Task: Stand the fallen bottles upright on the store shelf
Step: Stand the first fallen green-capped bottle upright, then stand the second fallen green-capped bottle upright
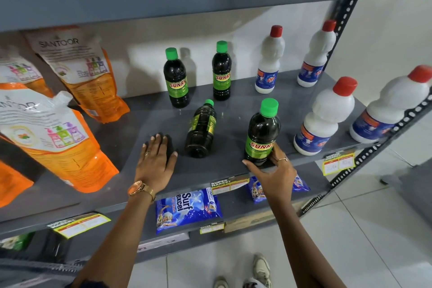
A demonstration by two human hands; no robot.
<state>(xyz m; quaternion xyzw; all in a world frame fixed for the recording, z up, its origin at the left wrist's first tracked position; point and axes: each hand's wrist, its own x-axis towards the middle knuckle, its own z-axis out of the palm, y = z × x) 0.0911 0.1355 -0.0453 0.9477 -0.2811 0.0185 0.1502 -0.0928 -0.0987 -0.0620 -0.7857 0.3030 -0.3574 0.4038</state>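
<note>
One dark Sunny bottle [201, 130] with a green cap lies on its side on the grey shelf [219, 168], cap pointing to the back. To its right a second dark Sunny bottle [262, 134] stands upright near the front edge, and my right hand [272, 170] wraps around its base. My left hand [156, 162] rests flat on the shelf just left of the fallen bottle, fingers spread, holding nothing. Two more Sunny bottles [176, 79] [221, 72] stand upright at the back.
Several white bottles with red caps [325, 119] stand on the right part of the shelf. Orange Santoor pouches [56, 138] lean at the left. Blue Surf Excel packets [187, 210] lie on the shelf below. A slotted metal post [383, 142] edges the right side.
</note>
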